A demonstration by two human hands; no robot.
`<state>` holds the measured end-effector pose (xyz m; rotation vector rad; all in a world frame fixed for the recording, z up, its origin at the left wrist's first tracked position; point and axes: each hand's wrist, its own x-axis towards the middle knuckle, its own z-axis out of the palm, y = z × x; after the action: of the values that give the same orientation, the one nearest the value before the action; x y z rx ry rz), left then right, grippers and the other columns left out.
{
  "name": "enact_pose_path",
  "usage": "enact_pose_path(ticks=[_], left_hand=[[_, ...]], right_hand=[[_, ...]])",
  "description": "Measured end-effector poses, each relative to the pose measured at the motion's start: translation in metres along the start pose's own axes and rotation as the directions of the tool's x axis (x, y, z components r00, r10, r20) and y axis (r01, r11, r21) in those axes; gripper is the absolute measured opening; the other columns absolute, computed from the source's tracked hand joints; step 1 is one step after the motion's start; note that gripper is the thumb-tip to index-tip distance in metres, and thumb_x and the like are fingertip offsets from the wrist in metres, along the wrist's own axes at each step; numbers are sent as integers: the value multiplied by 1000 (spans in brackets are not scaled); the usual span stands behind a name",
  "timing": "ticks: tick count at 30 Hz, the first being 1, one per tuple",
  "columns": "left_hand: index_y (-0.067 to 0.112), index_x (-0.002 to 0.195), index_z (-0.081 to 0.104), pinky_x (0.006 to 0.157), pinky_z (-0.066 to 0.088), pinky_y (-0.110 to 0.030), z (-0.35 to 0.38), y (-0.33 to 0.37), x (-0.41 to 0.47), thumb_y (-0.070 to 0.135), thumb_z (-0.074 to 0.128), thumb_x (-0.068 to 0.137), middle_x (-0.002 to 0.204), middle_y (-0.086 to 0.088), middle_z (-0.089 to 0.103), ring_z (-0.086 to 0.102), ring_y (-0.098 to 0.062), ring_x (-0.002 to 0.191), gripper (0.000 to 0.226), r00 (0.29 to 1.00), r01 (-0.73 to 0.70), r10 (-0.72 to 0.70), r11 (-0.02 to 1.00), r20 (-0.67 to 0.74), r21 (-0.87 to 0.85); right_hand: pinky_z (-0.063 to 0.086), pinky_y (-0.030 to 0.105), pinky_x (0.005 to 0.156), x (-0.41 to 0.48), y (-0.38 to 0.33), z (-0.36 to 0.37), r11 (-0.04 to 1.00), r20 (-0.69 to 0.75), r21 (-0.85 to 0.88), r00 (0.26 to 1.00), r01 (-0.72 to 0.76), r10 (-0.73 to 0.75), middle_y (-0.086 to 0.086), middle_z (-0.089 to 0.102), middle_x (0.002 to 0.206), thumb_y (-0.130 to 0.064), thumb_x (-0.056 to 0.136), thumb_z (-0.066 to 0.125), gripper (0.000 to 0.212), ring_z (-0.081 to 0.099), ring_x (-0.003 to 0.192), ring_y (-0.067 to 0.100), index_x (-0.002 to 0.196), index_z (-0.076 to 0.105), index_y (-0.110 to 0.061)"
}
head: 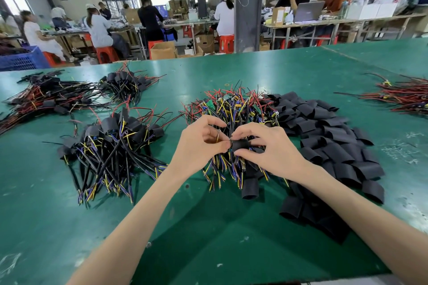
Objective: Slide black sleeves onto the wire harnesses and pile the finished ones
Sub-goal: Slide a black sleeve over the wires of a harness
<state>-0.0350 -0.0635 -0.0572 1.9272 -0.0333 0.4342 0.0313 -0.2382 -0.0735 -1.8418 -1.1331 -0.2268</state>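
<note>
I see my right hand [266,146] pinching a short black tubular sleeve [240,145] between thumb and fingers, my left hand [201,143] gripping thin wire ends at the sleeve's mouth. Beneath both: heap of unsleeved multicoloured wire harnesses [234,109]. Loose black sleeves [328,146] right of my right hand; sleeved harness pile [111,146] left of my left, all on the green table mat [208,227].

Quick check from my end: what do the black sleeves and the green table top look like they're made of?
Black sleeves: thin, matte, flexible tubing, probably plastic or rubbery; most lie flattened, and the one in the right hand bulges round. Green table top: smooth mat, probably vinyl or rubber; it has a soft sheen and pale scuff marks. Neither material is certain from the look alone.
</note>
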Motion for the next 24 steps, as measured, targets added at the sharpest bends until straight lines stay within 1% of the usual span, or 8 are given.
enact_pose_path(ticks=[4, 8, 11, 14, 16, 18, 22, 24], left_hand=[[21, 95, 57, 73, 54, -26, 2, 2, -2, -7, 75, 71, 77, -6, 71, 62, -9, 63, 41, 999, -41, 41, 999, -11, 9], [21, 96, 57, 70, 50, -18, 4, 1, -4, -8, 74, 71, 74, 0, 70, 63, -6, 64, 43, 995, -97, 97, 995, -37, 21], [19, 98, 57, 68, 49, -16, 7, 0, -4, -8, 74, 71, 73, 0, 69, 62, -6, 64, 42, 993, -106, 108, 994, -50, 30], [22, 98, 58, 68, 49, -15, 7, -2, -4, -7, 74, 71, 74, 1, 68, 62, -6, 66, 43, 992, -112, 115, 993, -58, 41], [27, 96, 57, 69, 48, -13, 8, -3, -4, -6, 74, 71, 71, 5, 66, 62, -5, 67, 45, 991, -116, 119, 992, -69, 49], [29, 94, 57, 68, 48, -13, 10, -3, -4, -6, 74, 71, 68, 10, 64, 61, -4, 65, 46, 989, -118, 123, 991, -81, 64], [30, 93, 56, 68, 49, -15, 12, -3, -5, -5, 72, 73, 68, 9, 63, 58, -5, 63, 44, 988, -115, 122, 991, -97, 70], [28, 94, 56, 68, 49, -17, 13, -3, -6, -5, 72, 74, 71, 5, 62, 58, -8, 64, 41, 986, -116, 125, 990, -107, 85]], right_hand=[[47, 9, 76, 1, 0, -3, 995, -3, 76, 998, -58, 59, -10, 70, 95, -6, 74, 78, 34, 63, 94, -2, 100, 62, -23], [47, 9, 79, 1, 1, -3, 990, 18, 111, 996, -87, 85, -11, 71, 96, -5, 76, 76, 32, 64, 97, -3, 100, 63, -21], [46, 11, 87, 0, 2, 1, 998, 40, 44, 998, -49, 47, -9, 70, 101, -2, 79, 73, 30, 62, 101, -5, 105, 62, -11], [46, 18, 95, -2, 1, 3, 1000, 77, -11, 997, -27, 28, -14, 67, 108, -3, 82, 69, 32, 59, 106, -7, 111, 58, -13], [44, 15, 94, -2, -1, 4, 998, 77, -58, 997, 7, -2, -26, 62, 106, -3, 83, 67, 35, 57, 106, -11, 113, 57, -17], [44, 11, 90, -2, -2, 6, 993, 71, -107, 996, 52, -45, -28, 62, 106, -1, 82, 66, 37, 57, 102, -13, 115, 57, -17], [45, 29, 91, -3, -2, 9, 981, 77, -176, 994, 87, -74, -6, 67, 113, -2, 84, 63, 38, 61, 105, 11, 119, 57, -15], [43, 29, 90, -3, -2, 10, 978, 72, -190, 994, 89, -76, -4, 66, 114, -1, 84, 63, 39, 60, 105, 13, 120, 57, -16]])
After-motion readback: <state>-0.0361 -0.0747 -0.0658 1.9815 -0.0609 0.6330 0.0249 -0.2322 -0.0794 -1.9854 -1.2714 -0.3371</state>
